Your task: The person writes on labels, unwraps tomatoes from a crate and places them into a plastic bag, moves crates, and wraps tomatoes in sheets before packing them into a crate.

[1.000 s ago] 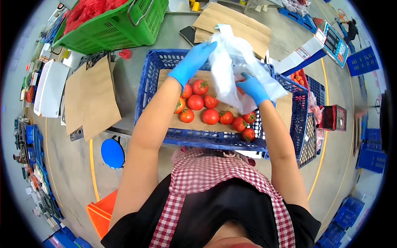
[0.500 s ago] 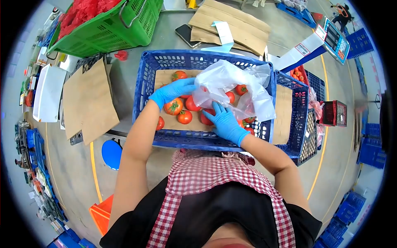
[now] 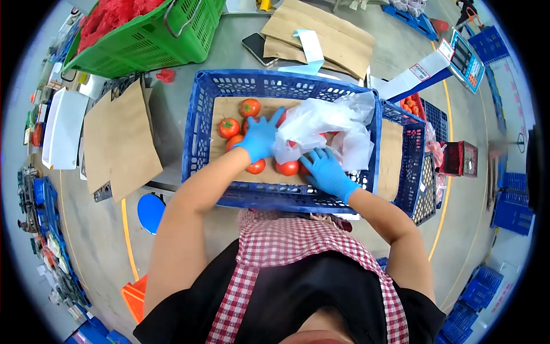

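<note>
A blue plastic crate [image 3: 281,198] lined with cardboard holds several red tomatoes [image 3: 229,126]. On its right side lies a crumpled, translucent plastic bag [image 3: 321,123], with red tomatoes partly visible through and beside it. My left hand [image 3: 259,139], in a blue glove, rests over tomatoes left of the bag, fingers spread; one tomato shows at its fingertips. Near the crate's front, my gloved right hand [image 3: 329,174] is open, fingers stretched against the bag's lower edge beside a tomato [image 3: 287,167]. The bag partly hides its fingertips.
A green crate [image 3: 149,49] of red net bags stands back left. Flattened cardboard [image 3: 123,137] lies left; brown paper sheets [image 3: 321,34] and a phone [image 3: 259,49] lie behind. To the right are another blue crate [image 3: 409,166] and a scale display [image 3: 465,60].
My left hand has moved down and slightly right, off the bag's upper left edge onto the tomatoes. My right hand has shifted slightly right. The bag has settled a little, baring tomatoes at left.
</note>
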A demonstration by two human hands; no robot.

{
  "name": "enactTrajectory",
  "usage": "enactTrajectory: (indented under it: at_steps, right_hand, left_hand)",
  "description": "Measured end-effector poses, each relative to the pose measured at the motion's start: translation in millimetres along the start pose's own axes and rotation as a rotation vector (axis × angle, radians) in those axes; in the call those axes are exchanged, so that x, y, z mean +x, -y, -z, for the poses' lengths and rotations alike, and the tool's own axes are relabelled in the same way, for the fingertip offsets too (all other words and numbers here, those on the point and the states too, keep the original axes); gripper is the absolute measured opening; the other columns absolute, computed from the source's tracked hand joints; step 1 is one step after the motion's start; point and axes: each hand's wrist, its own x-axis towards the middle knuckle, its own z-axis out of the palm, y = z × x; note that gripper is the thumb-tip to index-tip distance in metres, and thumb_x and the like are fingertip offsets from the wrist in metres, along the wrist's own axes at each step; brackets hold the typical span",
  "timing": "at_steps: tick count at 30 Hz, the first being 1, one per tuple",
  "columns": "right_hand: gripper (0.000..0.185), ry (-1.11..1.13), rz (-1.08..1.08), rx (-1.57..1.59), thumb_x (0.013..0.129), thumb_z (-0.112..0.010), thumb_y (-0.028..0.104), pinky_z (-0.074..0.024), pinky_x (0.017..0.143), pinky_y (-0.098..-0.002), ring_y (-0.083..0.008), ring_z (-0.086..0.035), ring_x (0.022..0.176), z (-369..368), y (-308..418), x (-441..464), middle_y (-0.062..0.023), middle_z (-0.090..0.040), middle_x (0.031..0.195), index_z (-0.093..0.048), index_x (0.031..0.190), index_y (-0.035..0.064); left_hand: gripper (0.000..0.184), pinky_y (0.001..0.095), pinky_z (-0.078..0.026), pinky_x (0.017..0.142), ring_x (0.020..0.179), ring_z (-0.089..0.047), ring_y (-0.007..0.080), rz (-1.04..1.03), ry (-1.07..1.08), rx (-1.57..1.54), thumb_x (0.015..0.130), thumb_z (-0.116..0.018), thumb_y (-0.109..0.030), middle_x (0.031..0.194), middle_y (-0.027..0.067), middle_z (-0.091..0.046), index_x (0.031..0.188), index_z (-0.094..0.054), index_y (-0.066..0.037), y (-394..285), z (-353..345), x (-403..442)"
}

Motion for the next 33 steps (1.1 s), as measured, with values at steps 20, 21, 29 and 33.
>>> enactTrajectory:
  at_steps: [20, 21, 29, 33]
  right_hand:
    - [0.018, 0.382, -0.002, 0.252, 0.074, -0.055, 0.015, -0.0412, 0.087, -0.0393, -0.0248, -0.058, 0.083, 23.7, 6.9, 12.8, -0.0109, -0.058, 0.088, -0.063, 0.089, 0.0114]
    - [0.019, 0.315, 0.027, 0.149, 0.075, -0.055, 0.015, -0.0411, 0.087, -0.0397, -0.0254, -0.057, 0.086, 13.3, 6.4, 6.3, -0.0117, -0.058, 0.091, -0.063, 0.092, 0.0126]
    - [0.024, 0.208, 0.092, -0.003, 0.074, -0.059, 0.018, -0.0406, 0.084, -0.0402, -0.0289, -0.054, 0.09, 13.1, 0.1, 11.1, -0.0155, -0.055, 0.093, -0.061, 0.097, 0.0099]
    - [0.03, 0.266, -0.076, 0.406, 0.068, -0.067, 0.016, -0.0426, 0.083, -0.0397, -0.0308, -0.055, 0.088, 49.6, 13.8, 19.1, -0.0159, -0.056, 0.092, -0.062, 0.097, 0.0105]
  left_hand:
    - [0.097, 0.0481, -0.035, 0.095, 0.122, -0.033, 0.0377, -0.385, -0.128, -0.104, 0.051, -0.071, -0.063, 0.127, 0.0191, -0.043, 0.129, -0.045, -0.01, 39.5, -21.1, 14.3]
    - [0.097, 0.0466, -0.036, 0.094, 0.119, -0.036, 0.0373, -0.347, -0.066, -0.142, 0.052, -0.07, -0.064, 0.128, 0.0191, -0.043, 0.129, -0.045, -0.011, 36.6, -15.1, 20.2]
    - [0.102, 0.0434, -0.047, 0.083, 0.104, -0.051, 0.0361, -0.352, 0.058, -0.222, 0.052, -0.077, -0.038, 0.139, 0.0137, -0.032, 0.138, -0.027, -0.014, 32.7, 34.2, -5.1]
    - [0.107, 0.0455, -0.048, 0.082, 0.113, -0.045, 0.0387, -0.268, 0.029, -0.353, 0.053, -0.076, -0.041, 0.14, 0.0138, -0.029, 0.14, -0.02, -0.016, 23.7, 28.9, -5.6]
